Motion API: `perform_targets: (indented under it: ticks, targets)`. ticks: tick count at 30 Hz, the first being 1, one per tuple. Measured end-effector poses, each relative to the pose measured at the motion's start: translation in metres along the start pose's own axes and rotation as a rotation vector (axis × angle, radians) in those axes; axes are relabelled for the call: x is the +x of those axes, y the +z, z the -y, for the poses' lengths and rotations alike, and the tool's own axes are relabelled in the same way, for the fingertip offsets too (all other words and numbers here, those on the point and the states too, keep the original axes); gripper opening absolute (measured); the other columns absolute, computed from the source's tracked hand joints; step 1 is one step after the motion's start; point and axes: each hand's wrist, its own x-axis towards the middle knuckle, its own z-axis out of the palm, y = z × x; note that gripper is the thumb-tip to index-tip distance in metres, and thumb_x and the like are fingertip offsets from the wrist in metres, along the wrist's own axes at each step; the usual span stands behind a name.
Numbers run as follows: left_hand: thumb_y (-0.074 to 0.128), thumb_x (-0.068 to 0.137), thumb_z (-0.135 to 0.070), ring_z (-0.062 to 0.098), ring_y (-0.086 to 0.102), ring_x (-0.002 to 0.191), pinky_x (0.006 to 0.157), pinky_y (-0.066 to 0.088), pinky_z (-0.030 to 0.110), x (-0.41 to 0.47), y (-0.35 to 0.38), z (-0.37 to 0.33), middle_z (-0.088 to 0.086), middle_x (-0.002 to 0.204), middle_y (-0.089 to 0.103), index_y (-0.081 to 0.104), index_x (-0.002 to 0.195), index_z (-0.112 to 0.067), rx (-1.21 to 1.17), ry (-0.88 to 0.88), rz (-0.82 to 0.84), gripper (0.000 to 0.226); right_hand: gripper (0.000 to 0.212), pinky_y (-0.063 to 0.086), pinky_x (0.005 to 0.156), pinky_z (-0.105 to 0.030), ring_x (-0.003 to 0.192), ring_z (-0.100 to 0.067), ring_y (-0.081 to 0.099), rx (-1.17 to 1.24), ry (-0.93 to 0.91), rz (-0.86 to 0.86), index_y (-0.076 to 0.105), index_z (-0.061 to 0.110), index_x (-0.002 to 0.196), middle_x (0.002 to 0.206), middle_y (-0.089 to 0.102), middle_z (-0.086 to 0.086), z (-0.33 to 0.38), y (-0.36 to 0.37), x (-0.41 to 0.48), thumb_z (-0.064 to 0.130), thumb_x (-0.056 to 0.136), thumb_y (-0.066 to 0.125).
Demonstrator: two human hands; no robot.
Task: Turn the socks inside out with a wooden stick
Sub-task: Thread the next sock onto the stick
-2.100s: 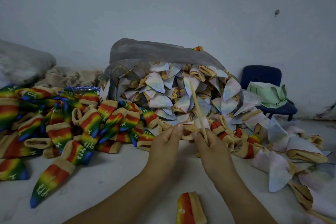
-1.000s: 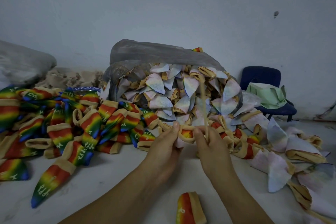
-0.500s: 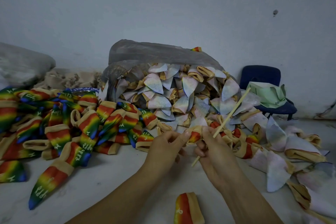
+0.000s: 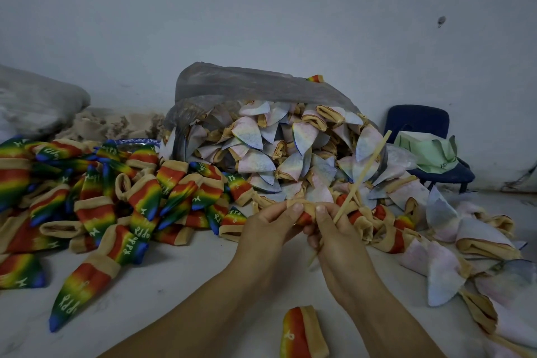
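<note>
Both hands meet at mid-frame over the pale surface. My left hand (image 4: 268,228) pinches one end of a small sock (image 4: 305,211) with a tan cuff and red showing. My right hand (image 4: 338,237) pinches the sock's other side and also grips a thin wooden stick (image 4: 363,174). The stick slants up to the right, its lower tip poking out under my right hand. A pile of rainbow socks (image 4: 122,197) lies on the left. Pale inside-out socks (image 4: 279,154) spill from a grey plastic bag (image 4: 247,81) behind my hands.
One rainbow sock (image 4: 302,334) lies near the bottom edge between my forearms. More pale socks (image 4: 453,244) spread along the right. A blue chair (image 4: 418,122) with a green cloth stands at the back right. Another grey bag (image 4: 37,99) sits far left by the wall.
The stick swung from upright to slanting up-right, its lower end now below my right hand. The sock's red side came into view between my fingers. Both hands stayed in place.
</note>
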Motion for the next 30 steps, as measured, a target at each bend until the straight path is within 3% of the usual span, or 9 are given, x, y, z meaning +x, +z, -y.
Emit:
perform_targets:
  ticks: [5, 9, 13, 17, 22, 24, 27, 30]
  targets:
    - [0.069, 0.073, -0.054, 0.011, 0.062, 0.099, 0.080, 0.043, 0.023, 0.004, 0.001, 0.002, -0.007, 0.096, 0.073, 0.079, 0.096, -0.023, 0.023, -0.071, -0.130, 0.039, 0.020, 0.041, 0.053, -0.022, 0.049, -0.006, 0.046, 0.041, -0.004, -0.082, 0.059, 0.016, 0.090, 0.052, 0.056, 0.005, -0.001, 0.003, 0.002, 0.021, 0.101, 0.042]
    - [0.073, 0.074, -0.045, 0.007, 0.044, 0.056, 0.054, 0.039, 0.019, 0.007, 0.003, -0.002, -0.006, 0.060, 0.048, 0.077, 0.070, -0.020, -0.073, -0.188, -0.095, 0.026, 0.021, 0.041, 0.050, -0.019, 0.048, -0.004, 0.046, 0.111, 0.034, -0.126, 0.059, 0.016, 0.090, 0.052, 0.052, 0.005, -0.001, 0.004, 0.003, 0.023, 0.101, 0.043]
    - [0.062, 0.093, -0.037, 0.005, 0.033, 0.045, 0.042, 0.030, 0.017, 0.009, 0.004, -0.008, -0.003, 0.057, 0.042, 0.057, 0.076, -0.013, -0.199, -0.263, 0.035, 0.030, 0.020, 0.036, 0.044, -0.018, 0.048, -0.006, 0.038, 0.257, 0.106, -0.084, 0.058, 0.011, 0.094, 0.056, 0.044, 0.000, 0.004, 0.005, 0.003, 0.021, 0.101, 0.042]
    - [0.051, 0.100, -0.040, 0.007, 0.035, 0.044, 0.042, 0.033, 0.018, 0.008, 0.006, -0.006, 0.000, 0.055, 0.042, 0.060, 0.079, -0.011, -0.174, -0.243, 0.016, 0.037, 0.022, 0.036, 0.048, -0.020, 0.051, -0.009, 0.038, 0.249, 0.132, -0.063, 0.058, 0.010, 0.093, 0.061, 0.047, -0.003, 0.004, 0.002, 0.004, 0.023, 0.101, 0.041]
    - [0.061, 0.093, -0.038, 0.005, 0.054, 0.055, 0.059, 0.050, 0.019, 0.006, 0.003, -0.002, 0.000, 0.062, 0.056, 0.075, 0.075, -0.016, -0.231, -0.180, -0.042, 0.032, 0.023, 0.047, 0.063, -0.025, 0.058, -0.007, 0.057, -0.112, -0.010, -0.121, 0.062, 0.020, 0.092, 0.071, 0.064, 0.000, -0.002, 0.001, 0.001, 0.031, 0.100, 0.043]
    - [0.066, 0.083, -0.037, 0.006, 0.060, 0.063, 0.066, 0.052, 0.018, 0.005, 0.001, -0.003, 0.000, 0.070, 0.062, 0.075, 0.084, -0.014, -0.218, -0.144, -0.012, 0.024, 0.020, 0.051, 0.067, -0.028, 0.060, -0.004, 0.064, -0.100, -0.038, -0.149, 0.061, 0.021, 0.094, 0.073, 0.069, 0.004, -0.003, 0.002, 0.000, 0.029, 0.100, 0.044]
    - [0.069, 0.079, -0.028, 0.007, 0.069, 0.080, 0.071, 0.052, 0.014, 0.003, 0.001, -0.002, 0.002, 0.089, 0.073, 0.071, 0.097, -0.010, -0.175, -0.120, 0.051, 0.026, 0.018, 0.053, 0.061, -0.022, 0.066, -0.006, 0.068, -0.017, -0.046, -0.188, 0.061, 0.017, 0.093, 0.079, 0.070, 0.002, 0.001, 0.000, 0.001, 0.023, 0.100, 0.046]
    - [0.069, 0.083, -0.018, 0.007, 0.067, 0.074, 0.071, 0.054, 0.017, 0.004, 0.001, -0.002, 0.001, 0.082, 0.071, 0.070, 0.102, -0.008, -0.219, -0.116, 0.009, 0.022, 0.019, 0.051, 0.057, -0.014, 0.077, -0.016, 0.068, 0.058, -0.043, -0.204, 0.061, 0.010, 0.097, 0.094, 0.068, -0.012, 0.001, -0.001, 0.002, 0.021, 0.100, 0.046]
